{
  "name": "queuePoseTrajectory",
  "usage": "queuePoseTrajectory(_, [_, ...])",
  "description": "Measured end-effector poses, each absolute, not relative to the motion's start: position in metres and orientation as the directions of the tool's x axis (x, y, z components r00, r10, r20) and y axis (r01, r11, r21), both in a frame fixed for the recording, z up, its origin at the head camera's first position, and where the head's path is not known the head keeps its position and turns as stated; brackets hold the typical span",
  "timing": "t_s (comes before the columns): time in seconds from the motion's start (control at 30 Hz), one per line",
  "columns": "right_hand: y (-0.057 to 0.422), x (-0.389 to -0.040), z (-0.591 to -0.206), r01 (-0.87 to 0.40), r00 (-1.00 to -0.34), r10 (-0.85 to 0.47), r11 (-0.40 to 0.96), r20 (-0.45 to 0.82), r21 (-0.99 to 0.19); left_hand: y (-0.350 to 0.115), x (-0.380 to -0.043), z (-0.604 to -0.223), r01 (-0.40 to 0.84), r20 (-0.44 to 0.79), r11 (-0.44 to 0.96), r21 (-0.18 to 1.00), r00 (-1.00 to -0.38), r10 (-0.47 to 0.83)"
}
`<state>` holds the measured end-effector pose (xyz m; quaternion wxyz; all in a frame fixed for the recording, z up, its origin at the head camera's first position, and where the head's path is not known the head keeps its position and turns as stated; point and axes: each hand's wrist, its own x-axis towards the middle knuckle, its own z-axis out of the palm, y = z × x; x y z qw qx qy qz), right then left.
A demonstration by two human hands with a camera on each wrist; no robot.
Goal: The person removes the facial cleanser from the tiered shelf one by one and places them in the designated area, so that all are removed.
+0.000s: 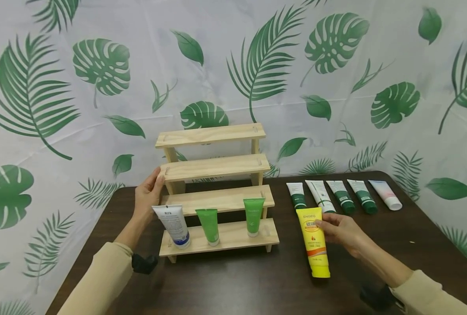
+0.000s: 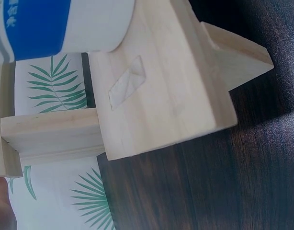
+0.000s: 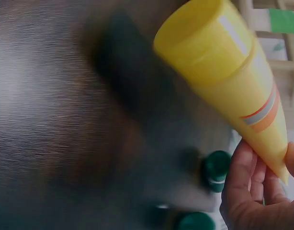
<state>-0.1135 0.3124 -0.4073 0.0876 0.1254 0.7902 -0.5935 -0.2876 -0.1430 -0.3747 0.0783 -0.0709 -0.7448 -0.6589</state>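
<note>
My left hand [image 1: 148,194] holds the left end of a stepped wooden display rack [image 1: 214,168] by its second tier from the top. In the left wrist view only a fingertip [image 2: 2,206] shows, right at the wood's end. Between thumb and fingers, my right hand [image 1: 341,229] pinches a yellow squeeze tube [image 1: 314,249], held cap down to the right of the rack. On the bottom tier stand a white tube [image 1: 173,223] with a blue band and two green tubes [image 1: 208,225], all with caps down.
Several tubes lie in a row at the back right of the dark wooden table [image 1: 237,284]: white ones with green caps [image 1: 340,194] and a pale blue-and-pink tube [image 1: 385,194]. Behind the rack hangs a white leaf-print cloth [image 1: 217,57].
</note>
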Motion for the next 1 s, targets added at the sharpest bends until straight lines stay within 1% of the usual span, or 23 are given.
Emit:
queuePoseTrajectory(0.2, [0.315, -0.105, -0.424, 0.351, -0.936, 0.065, 0.273, -0.347, -0.896, -0.142, -0.288, -0.373, 0.2, 0.203, 0.142, 0.969, -0.979, -0.009])
queuePoseTrajectory(0.47, [0.315, -0.102, -0.431, 0.392, -0.919, 0.07, 0.279, -0.389, -0.876, -0.142, -0.288, -0.374, 0.202, 0.205, 0.131, 0.971, -0.979, -0.013])
queuePoseTrajectory(1.0, [0.321, -0.104, -0.441, 0.419, -0.906, 0.097, 0.33, -0.412, -0.846, -0.142, -0.291, -0.376, 0.207, 0.209, 0.115, 0.972, -0.978, -0.002])
